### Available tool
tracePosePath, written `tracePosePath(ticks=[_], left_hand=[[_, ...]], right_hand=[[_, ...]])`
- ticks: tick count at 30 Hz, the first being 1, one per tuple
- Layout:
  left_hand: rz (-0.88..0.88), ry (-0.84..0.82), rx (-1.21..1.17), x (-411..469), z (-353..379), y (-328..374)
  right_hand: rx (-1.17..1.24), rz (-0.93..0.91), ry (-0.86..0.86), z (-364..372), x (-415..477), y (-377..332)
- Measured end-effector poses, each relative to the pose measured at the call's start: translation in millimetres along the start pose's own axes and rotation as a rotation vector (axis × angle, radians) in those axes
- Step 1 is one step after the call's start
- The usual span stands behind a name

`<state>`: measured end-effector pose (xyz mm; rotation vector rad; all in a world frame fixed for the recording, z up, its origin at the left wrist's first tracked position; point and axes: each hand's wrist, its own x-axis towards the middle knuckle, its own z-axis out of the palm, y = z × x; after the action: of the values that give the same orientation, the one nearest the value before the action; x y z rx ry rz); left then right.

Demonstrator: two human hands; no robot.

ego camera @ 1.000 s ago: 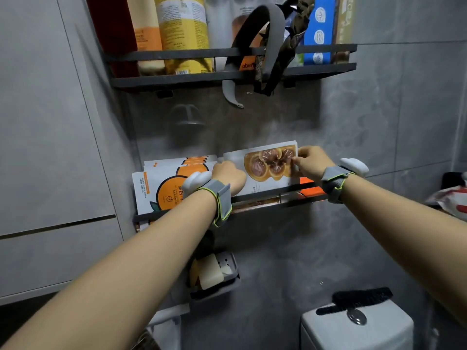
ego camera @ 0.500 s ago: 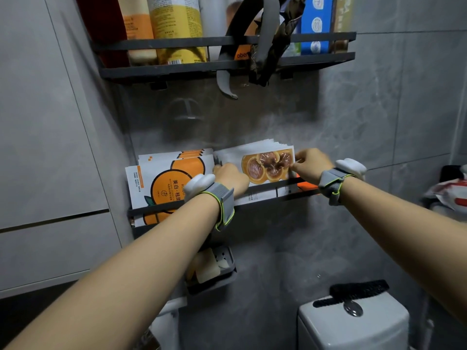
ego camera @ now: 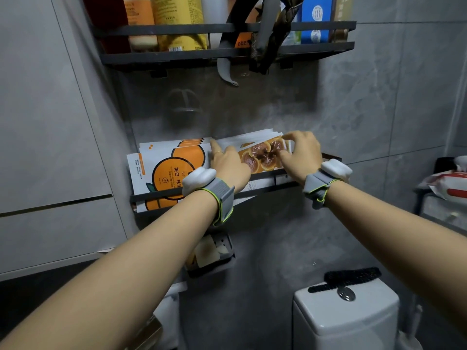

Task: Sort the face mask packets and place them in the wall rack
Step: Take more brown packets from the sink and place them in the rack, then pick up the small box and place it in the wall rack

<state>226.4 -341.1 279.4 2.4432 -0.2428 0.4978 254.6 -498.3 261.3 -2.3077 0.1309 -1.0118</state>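
Observation:
The lower black wall rack (ego camera: 161,196) holds two upright stacks of face mask packets. White packets printed with an orange (ego camera: 166,170) fill its left half. Packets with a brown mushroom picture (ego camera: 262,154) stand to their right. My left hand (ego camera: 228,166) lies against the left edge of the mushroom stack, one finger straight up in the gap between the two stacks. My right hand (ego camera: 302,152) pinches the stack's top right corner, fingers over the top edge and thumb on the front. The lower parts of the packets are hidden behind the rack's rail and my hands.
An upper black rack (ego camera: 177,29) carries bottles, a blue box and hanging headbands. A soap holder (ego camera: 214,251) is fixed under the lower rack. The toilet tank (ego camera: 346,314), with a black comb on its lid, stands below right. A small shelf with a wipes pack (ego camera: 452,185) is at the far right.
My right hand has slid left along the mushroom stack to its top right corner. My left hand opened from a fist to one finger raised at the stack's left edge. The view tilted down.

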Motion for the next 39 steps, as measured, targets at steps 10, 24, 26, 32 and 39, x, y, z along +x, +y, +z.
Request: tracePosePath(ticks=[10, 24, 26, 32, 39], left_hand=[[0.156, 0.100, -0.168, -30.6, -14.2, -49.2], [-0.019, 0.013, -0.228, -117.8, -39.0, -204.2], [-0.077, 0.003, -0.233, -130.2, -42.8, -229.6], [-0.231, -0.009, -0.171, -168.4, -50.3, -302.9], [-0.434, -0.097, -0.155, -222.7, -54.9, -373.3]], right_hand=[[0.119, -0.232, -0.118, 45.0, -56.3, -51.4], [0.278, -0.201, -0.580, 152.3, -195.4, -125.3], [0.289, -0.198, -0.649, 174.0, -214.6, -130.5], [0.176, -0.173, -0.841, 235.0, -265.9, -134.2], [-0.133, -0.099, -0.862, 296.4, -313.6, -117.4]])
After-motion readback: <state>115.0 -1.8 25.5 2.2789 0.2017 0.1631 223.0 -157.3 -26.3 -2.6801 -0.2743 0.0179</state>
